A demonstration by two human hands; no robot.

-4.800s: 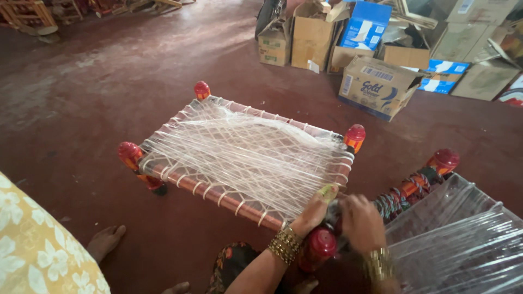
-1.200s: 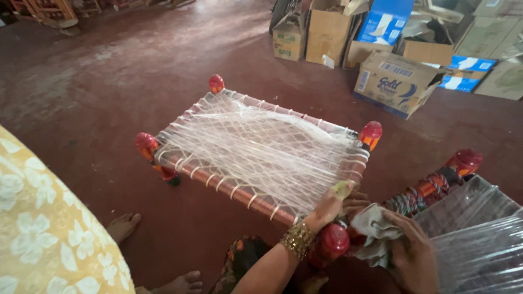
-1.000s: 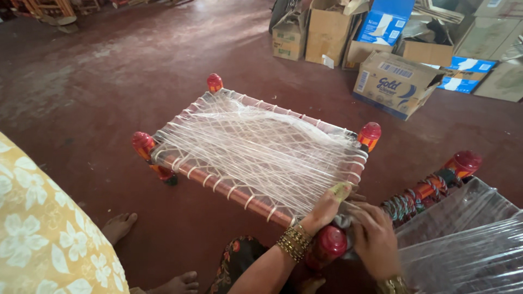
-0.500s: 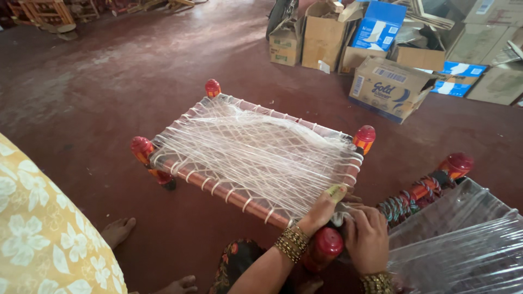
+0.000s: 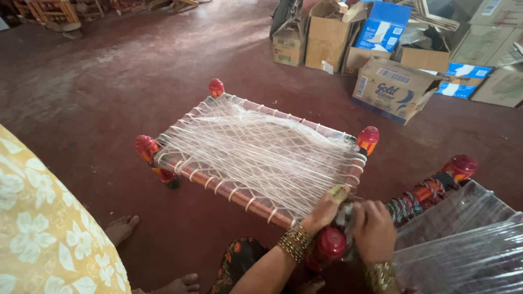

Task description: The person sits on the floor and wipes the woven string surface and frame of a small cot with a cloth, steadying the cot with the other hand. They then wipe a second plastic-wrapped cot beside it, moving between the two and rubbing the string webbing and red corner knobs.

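Small woven cot wrapped in clear film, worked at its near corner

The cot [image 5: 256, 155] is stood on the red floor [image 5: 109, 98], its long axis from 10 o'clock to 4 o'clock. At its 5 o'clock corner the left hand [image 5: 326, 209] is closed on a yellowish tool or roll end; what exactly cannot be told. The right hand [image 5: 375, 231] is curled narrow just beside it, on crumpled film by the red knob [image 5: 329, 245]. Cardboard boxes [image 5: 392, 90] are seen at 1 o'clock.
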